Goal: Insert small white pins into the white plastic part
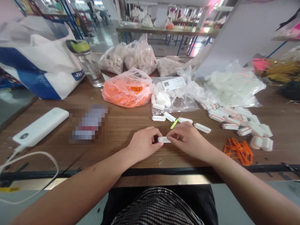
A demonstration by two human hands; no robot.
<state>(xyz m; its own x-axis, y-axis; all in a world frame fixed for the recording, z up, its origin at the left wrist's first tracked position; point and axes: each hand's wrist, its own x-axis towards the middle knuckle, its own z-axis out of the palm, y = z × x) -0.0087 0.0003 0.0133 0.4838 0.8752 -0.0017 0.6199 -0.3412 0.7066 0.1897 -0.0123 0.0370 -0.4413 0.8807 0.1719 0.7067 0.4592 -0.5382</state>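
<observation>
My left hand (143, 144) and my right hand (187, 137) meet near the front of the wooden table (122, 125). Both pinch one small white plastic piece (163, 139) between their fingertips, left hand on its left end, right hand on its right end. Just behind the hands lie a few loose white pieces (158, 118) and a thin green tool (174, 123). A pile of finished white pieces with red inserts (236, 120) lies to the right. Orange plastic frames (239, 150) rest by my right forearm.
A bag of orange parts (127, 89) and several bags of white parts (140, 56) stand behind. A white power bank (41, 126) with a cable lies at the left, a water bottle (87, 62) and a white-blue shopping bag (39, 62) behind it.
</observation>
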